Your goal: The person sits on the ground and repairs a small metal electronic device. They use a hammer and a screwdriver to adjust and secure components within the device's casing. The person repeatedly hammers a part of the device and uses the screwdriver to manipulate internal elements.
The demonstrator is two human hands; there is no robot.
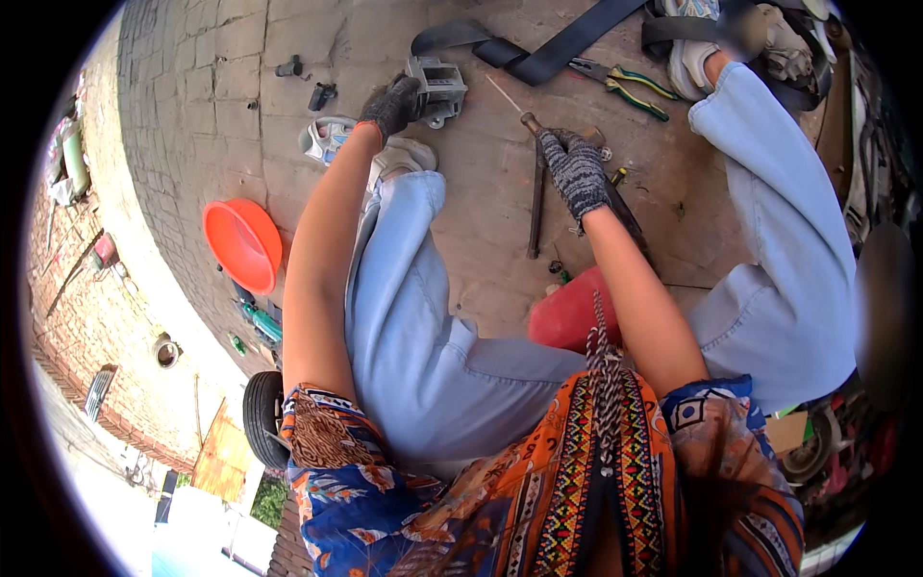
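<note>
My left hand, in a dark knitted glove, is closed on the edge of a grey metal bracket-like part that has an open frame. The part is at ground level beside my left shoe. To the right, my gloved right hand is wrapped round a screwdriver. Its thin shaft points up and left toward the metal part, without touching it. Most of the handle is hidden in the glove. A dark metal bar lies on the ground just left of that hand.
Pliers with green-yellow handles and a black strap lie beyond my hands. Small black parts are at the far left. An orange basin and a small wheel stand left of me; something red is between my legs.
</note>
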